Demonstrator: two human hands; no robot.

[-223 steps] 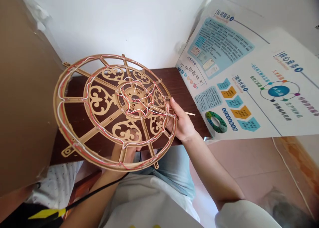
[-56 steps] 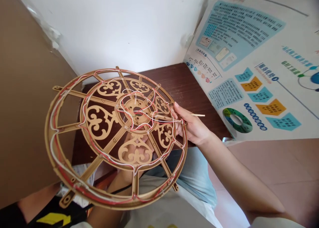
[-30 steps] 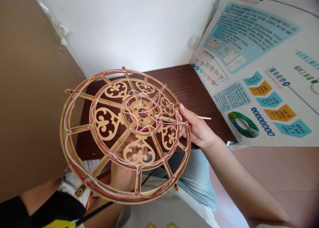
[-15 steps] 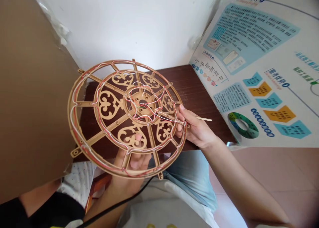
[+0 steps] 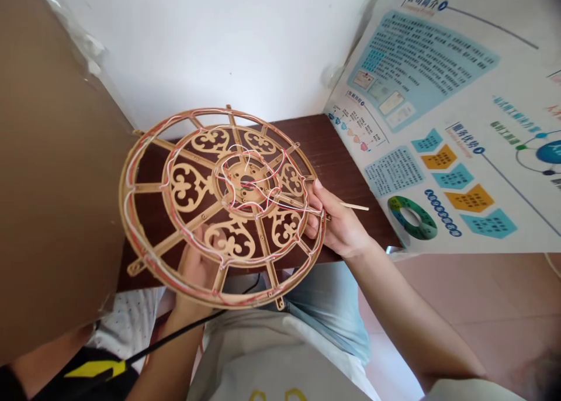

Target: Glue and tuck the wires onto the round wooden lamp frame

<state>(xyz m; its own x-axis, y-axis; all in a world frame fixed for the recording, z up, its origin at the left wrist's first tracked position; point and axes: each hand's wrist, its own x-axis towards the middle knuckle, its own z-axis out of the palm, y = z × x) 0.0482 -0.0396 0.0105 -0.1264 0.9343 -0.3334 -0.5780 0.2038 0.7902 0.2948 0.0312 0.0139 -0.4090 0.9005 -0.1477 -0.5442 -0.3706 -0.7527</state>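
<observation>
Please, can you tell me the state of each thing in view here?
Right hand: closed on the frame's edge.
Left hand: open, under the frame.
Round frame: held up, tilted, above the table.
Wires: red and white, along the rim, loose around the hub.
Thin stick: in the right hand, sticking out.
Table: dark wood, under the frame.
Poster: hanging on the wall.

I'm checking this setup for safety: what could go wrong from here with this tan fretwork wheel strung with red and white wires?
The loose red and white wires over the hub could snag on the thin wooden stick in the right hand. The tan fretwork wheel, gripped at its rim with the left hand beneath, might tip into the brown cardboard sheet.
</observation>
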